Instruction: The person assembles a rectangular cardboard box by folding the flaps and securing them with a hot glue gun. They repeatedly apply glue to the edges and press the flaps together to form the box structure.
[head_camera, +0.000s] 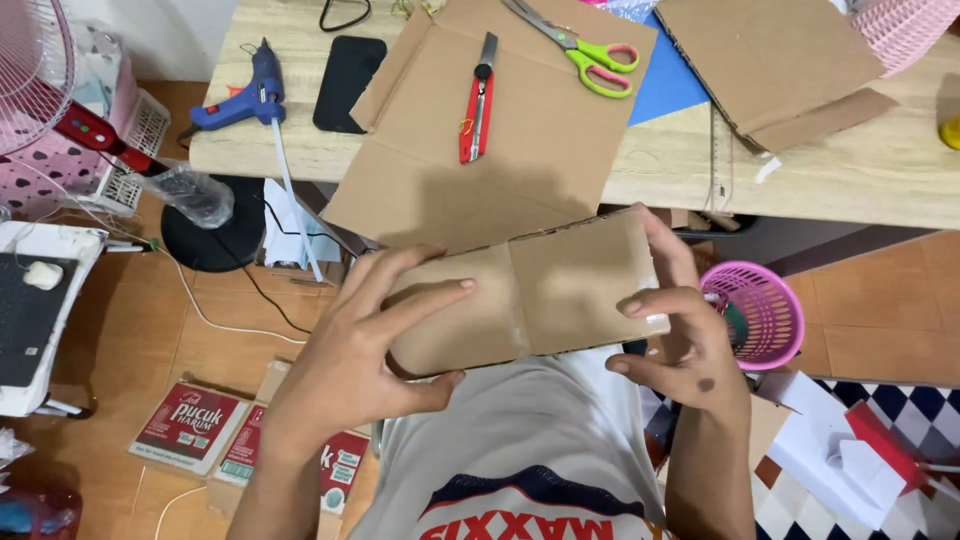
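A rectangular brown cardboard piece (560, 290) with a crease down its middle is held flat in front of my chest. My left hand (350, 350) grips its left end, fingers spread over the top and thumb underneath. My right hand (685, 335) clasps the right end, fingers curled over the edge. The piece hangs just below the front edge of the wooden table (860, 180).
On the table lie a large flat cardboard sheet (520, 130), a red utility knife (478, 100), green-handled scissors (590, 55), a blue glue gun (245, 95), a black phone (348, 82) and more cardboard (770, 60). A pink basket (765, 310) and a fan base (210, 230) stand on the floor.
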